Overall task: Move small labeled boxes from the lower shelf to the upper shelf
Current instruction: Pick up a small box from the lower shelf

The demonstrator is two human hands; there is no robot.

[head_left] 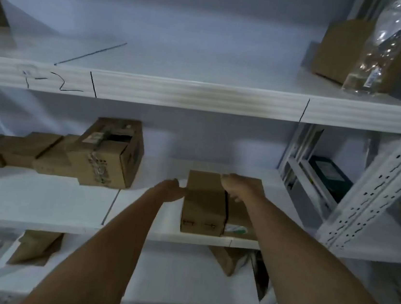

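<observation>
- Two bare forearms reaching up from 6 o'clock, converging on a small cardboard box point(203, 202) just right of frame centre.
- Left hand point(170, 190) pressed flat against the box's left side, fingers around the far edge and hidden; looks like a side clamp, though full closure cannot be told.
- Right hand point(236, 187) curled over the box's top right edge, at the seam with a second box point(241, 217) touching it at 3 o'clock; grip seems to fall on the first box, fingertips out of sight.
- Box resting on the lower shelf point(36, 202), near its front lip, not yet lifted.
- Step in hand, by judgement: securing the two-handed grip, ahead of the lift.
- Next move likely calls for: raising the box clear of its neighbour, up past the front rail toward 12 o'clock, then setting it on the bare middle of the upper shelf point(204, 69).
- Worth minding: plastic bottle point(376, 49) and an open carton point(338, 50) at 2 o'clock on that shelf; a stack of other boxes point(73, 154) at 9 o'clock remaining below.
</observation>
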